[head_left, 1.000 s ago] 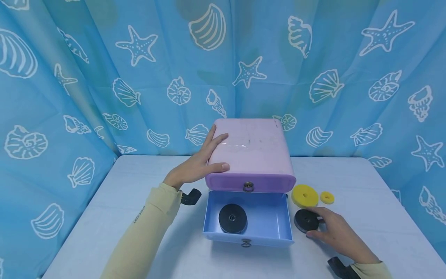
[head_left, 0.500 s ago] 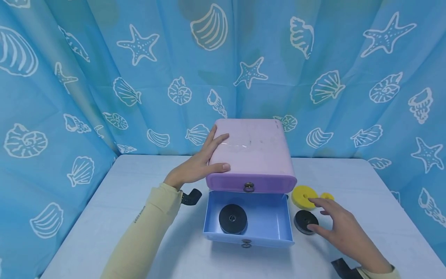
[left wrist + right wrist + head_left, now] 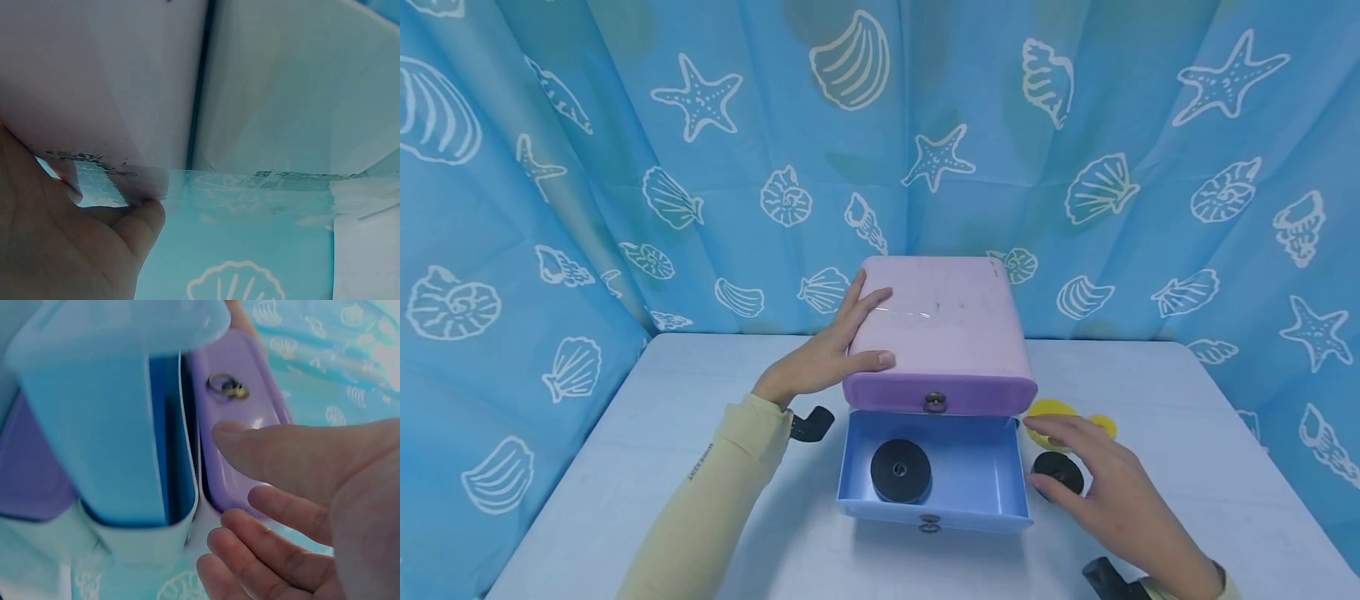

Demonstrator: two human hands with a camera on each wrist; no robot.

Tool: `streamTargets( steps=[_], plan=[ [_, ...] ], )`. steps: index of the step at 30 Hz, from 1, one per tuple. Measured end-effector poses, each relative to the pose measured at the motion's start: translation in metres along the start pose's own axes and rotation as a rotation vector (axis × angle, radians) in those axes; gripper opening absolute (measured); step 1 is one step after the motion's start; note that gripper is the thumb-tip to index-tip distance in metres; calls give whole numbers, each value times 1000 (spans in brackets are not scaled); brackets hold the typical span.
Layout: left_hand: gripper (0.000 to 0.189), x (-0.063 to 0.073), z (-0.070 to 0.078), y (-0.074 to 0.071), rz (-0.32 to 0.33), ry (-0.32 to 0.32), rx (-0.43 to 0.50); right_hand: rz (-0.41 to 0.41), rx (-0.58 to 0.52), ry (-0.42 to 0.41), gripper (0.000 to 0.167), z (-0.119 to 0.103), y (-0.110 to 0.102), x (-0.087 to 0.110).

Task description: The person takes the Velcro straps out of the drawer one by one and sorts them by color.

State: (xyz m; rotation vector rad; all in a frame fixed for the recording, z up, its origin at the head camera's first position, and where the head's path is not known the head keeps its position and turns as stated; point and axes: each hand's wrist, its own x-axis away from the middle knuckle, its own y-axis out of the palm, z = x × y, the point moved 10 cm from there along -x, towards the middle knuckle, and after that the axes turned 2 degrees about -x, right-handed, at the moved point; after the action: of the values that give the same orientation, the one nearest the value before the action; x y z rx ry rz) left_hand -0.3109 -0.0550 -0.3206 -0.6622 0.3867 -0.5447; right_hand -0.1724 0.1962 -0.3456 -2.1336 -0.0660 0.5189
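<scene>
My left hand (image 3: 827,354) rests on the upper left side of a pink chest of drawers (image 3: 947,317), fingers spread over its top edge. The blue drawer (image 3: 977,467) below the purple top drawer front is pulled out. A thick black disc (image 3: 901,471) with a centre hole lies in it, toward the left. To the right of this drawer my right hand (image 3: 1112,492) hovers, thumb and fingers apart with nothing between them. It partly covers a second black disc (image 3: 1060,464) on the table. In the right wrist view the fingers (image 3: 275,550) are beside the purple drawer front (image 3: 247,419).
A large yellow disc (image 3: 1051,407) and a small yellow ring (image 3: 1105,423) lie behind the right hand, partly covered. Each drawer front in the head view bears a ring pull (image 3: 935,402). A blue shell-print curtain (image 3: 970,125) hangs behind the white table (image 3: 715,367).
My right hand has let go of the black disc on the table, lifted off it and shifted left toward the open drawer. The left hand stays on the chest.
</scene>
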Motion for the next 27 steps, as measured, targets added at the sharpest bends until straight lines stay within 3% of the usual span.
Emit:
streamTargets(
  steps=[5,22,27],
  plan=[
    [93,0,-1,1,0,-1,0,-15,-30,-73,64,-18,3,-4],
    [91,-1,-2,1,3,-2,1,-183,-116,-27,60,-44,38,-19],
    [93,-1,-1,0,2,2,7,-215,-162,-49,63,-52,47,-24]
  ],
)
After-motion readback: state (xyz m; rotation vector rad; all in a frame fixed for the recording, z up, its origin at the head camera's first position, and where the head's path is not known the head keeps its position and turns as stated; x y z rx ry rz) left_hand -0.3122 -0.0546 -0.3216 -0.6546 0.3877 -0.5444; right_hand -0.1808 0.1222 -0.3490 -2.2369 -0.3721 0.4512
